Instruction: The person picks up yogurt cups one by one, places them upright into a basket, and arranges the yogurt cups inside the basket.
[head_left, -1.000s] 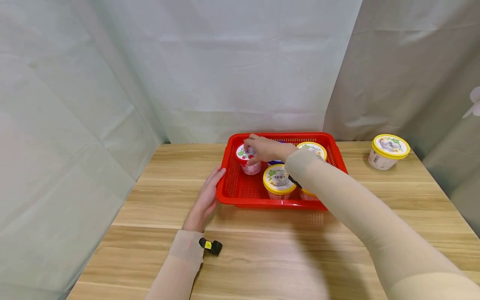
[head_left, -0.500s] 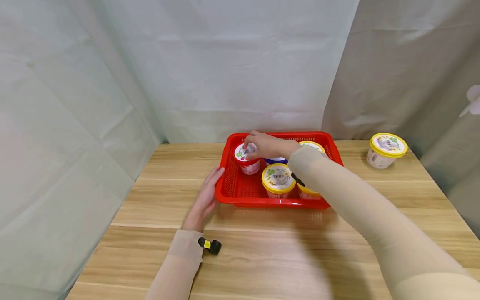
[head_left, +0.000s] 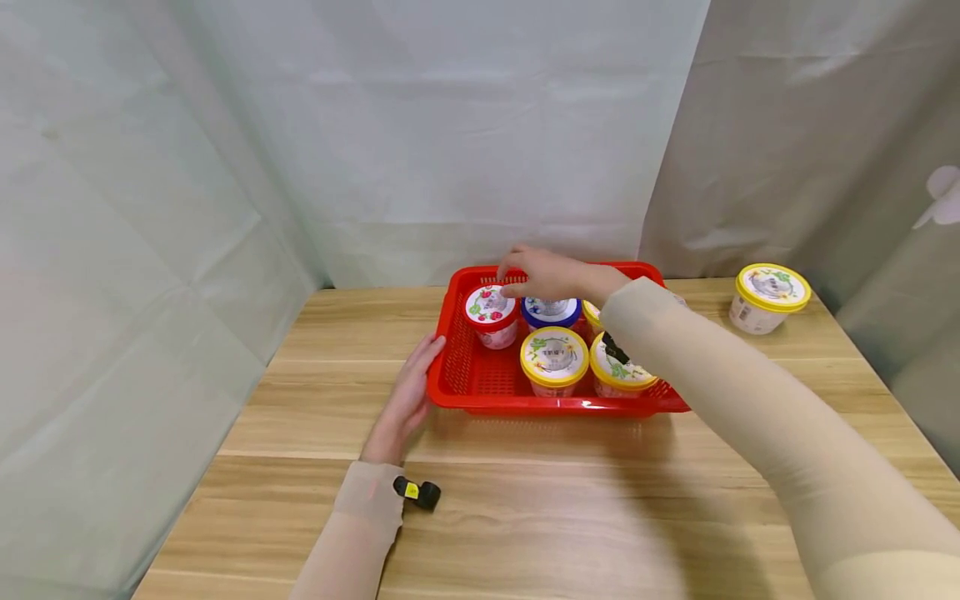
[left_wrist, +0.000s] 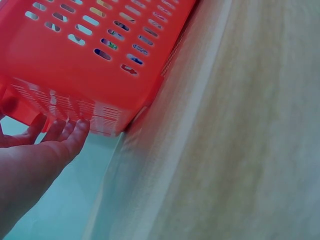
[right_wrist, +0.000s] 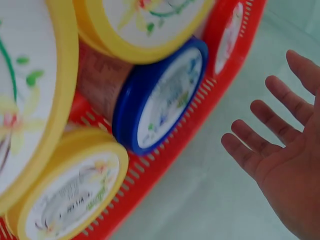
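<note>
A red plastic basket (head_left: 444,379) with slotted walls holds several lidded paper tubs. At its left end stands a red-lidded tub (head_left: 491,315), beside a blue-lidded tub (head_left: 551,311). Yellow-lidded tubs (head_left: 554,358) fill the front and right. My right hand (head_left: 550,273) hovers over the back rim, holding nothing; its fingers are spread apart in the right wrist view, clear of the blue lid (right_wrist: 167,100). My left hand (head_left: 408,392) rests against the basket's left end, and in the left wrist view its fingertips (left_wrist: 80,127) touch the slotted wall. My right forearm covers part of the basket's right side.
Another yellow-lidded tub (head_left: 768,298) stands on the wooden table (head_left: 495,517), right of the basket near the back edge. Pale cloth curtains (head_left: 480,150) hang behind and on both sides of the table. A strapped black camera (head_left: 417,492) sits on my left wrist.
My right hand has let go of the red-lidded tub and lifted up and to the right, uncovering the red and blue lids. The left hand stays at the basket.
</note>
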